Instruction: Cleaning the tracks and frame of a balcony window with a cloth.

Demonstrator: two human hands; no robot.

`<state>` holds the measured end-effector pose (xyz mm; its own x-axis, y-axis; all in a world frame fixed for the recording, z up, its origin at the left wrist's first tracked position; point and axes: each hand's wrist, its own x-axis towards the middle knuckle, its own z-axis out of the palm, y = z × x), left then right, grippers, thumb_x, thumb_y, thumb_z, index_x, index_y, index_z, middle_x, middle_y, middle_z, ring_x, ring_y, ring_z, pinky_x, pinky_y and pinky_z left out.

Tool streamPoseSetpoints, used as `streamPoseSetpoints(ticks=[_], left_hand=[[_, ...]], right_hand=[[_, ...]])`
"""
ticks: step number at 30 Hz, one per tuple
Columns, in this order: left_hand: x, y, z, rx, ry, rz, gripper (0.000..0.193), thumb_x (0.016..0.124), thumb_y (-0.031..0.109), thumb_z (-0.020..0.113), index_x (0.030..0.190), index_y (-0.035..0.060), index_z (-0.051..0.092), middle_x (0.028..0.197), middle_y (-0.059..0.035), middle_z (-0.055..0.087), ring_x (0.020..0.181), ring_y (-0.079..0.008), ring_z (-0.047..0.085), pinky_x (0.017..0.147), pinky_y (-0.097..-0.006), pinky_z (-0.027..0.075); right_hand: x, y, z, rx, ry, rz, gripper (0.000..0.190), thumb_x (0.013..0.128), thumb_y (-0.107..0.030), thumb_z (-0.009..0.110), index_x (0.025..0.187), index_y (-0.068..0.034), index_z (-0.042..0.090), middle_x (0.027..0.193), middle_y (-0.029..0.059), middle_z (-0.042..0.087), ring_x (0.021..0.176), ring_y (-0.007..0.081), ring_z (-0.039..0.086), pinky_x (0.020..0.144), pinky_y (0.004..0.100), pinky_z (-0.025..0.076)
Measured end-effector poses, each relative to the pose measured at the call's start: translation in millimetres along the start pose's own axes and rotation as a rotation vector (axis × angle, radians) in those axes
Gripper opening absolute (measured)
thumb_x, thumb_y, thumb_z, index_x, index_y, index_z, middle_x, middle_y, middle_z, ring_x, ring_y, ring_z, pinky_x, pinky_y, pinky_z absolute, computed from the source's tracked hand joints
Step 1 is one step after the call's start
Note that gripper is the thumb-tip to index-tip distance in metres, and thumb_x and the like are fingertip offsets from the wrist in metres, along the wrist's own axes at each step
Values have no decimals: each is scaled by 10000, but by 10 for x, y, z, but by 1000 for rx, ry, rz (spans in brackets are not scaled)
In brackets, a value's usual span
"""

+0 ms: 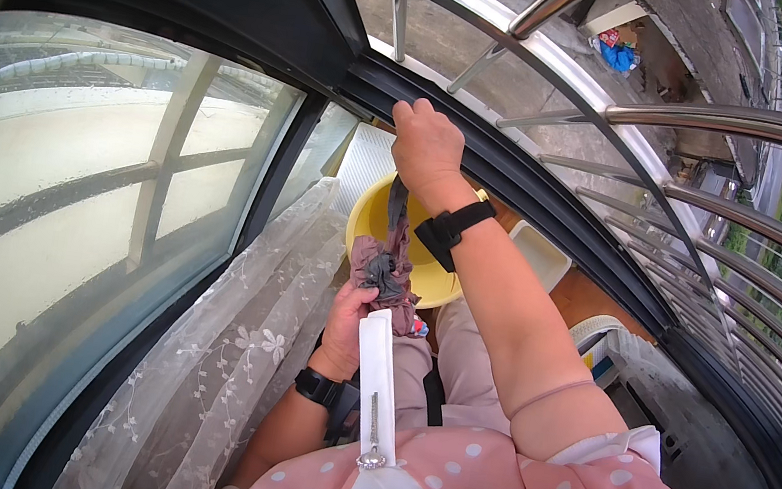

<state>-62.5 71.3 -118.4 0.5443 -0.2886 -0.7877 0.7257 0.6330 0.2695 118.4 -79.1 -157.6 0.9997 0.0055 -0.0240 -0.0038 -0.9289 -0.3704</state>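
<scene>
A crumpled mauve and dark grey cloth (399,268) hangs over a yellow basin (435,293) in front of my knees. My left hand (349,322) grips its bunched lower part, the thumb pressed against the grey fabric. Above the basin, close to the black window frame, my right hand (430,146) is closed in a fist. A narrow grey end of the cloth runs up taut and twisted to this fist, whose inner side is hidden from me. A small patch of red and blue shows at the bundle's lower edge.
Sheer embroidered curtains (252,360) hang at the left beside a glass pane (72,144). A black window track (517,210) and steel railing bars (739,198) run along the right. A pale plastic tray (541,255) and a white ribbed panel (367,161) flank the basin.
</scene>
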Motion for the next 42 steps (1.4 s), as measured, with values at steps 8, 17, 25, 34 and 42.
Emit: streamPoseSetpoints(ticks=[8, 17, 25, 34, 42], left_hand=[[-92, -296, 312, -11, -112, -207, 387, 836, 5, 448, 1218, -26, 496, 1005, -151, 632, 872, -275, 649, 829, -399, 554], [-130, -577, 435, 100, -156, -303, 376, 860, 48, 445, 1226, -24, 492, 1026, -148, 630, 886, -265, 651, 835, -399, 550], [-9, -484, 449, 73, -181, -216, 454, 859, 73, 426, 1304, -20, 434, 1169, -169, 594, 1049, -314, 613, 952, -445, 493], [58, -442, 653, 126, -195, -198, 384, 960, 226, 526, 1284, 30, 458, 1204, -106, 579, 1068, -210, 595, 932, -351, 499], [137, -414, 322, 372, -71, -125, 360, 872, 132, 642, 1181, 5, 507, 1079, -114, 611, 881, -199, 649, 739, -350, 571]], right_hand=[[-1387, 1288, -499, -203, 55, 132, 110, 731, -71, 595, 821, -130, 572, 767, 62, 535, 697, 263, 613, 555, 383, 504], [-2129, 1924, -798, 953, 194, 854, 123, 859, -39, 629, 971, -85, 651, 768, -10, 609, 603, 70, 529, 514, 256, 447], [-2217, 1714, -830, 1642, 249, 1000, 121, 897, -50, 552, 997, -40, 619, 834, 18, 642, 726, 108, 613, 669, 263, 509], [-2200, 582, -772, 1194, -212, 607, 170, 806, -62, 647, 970, -20, 658, 847, 56, 653, 771, 152, 624, 733, 270, 500], [-2313, 477, -724, 1568, -459, 694, 146, 898, -127, 609, 898, 7, 665, 807, 55, 658, 678, 143, 607, 645, 268, 514]])
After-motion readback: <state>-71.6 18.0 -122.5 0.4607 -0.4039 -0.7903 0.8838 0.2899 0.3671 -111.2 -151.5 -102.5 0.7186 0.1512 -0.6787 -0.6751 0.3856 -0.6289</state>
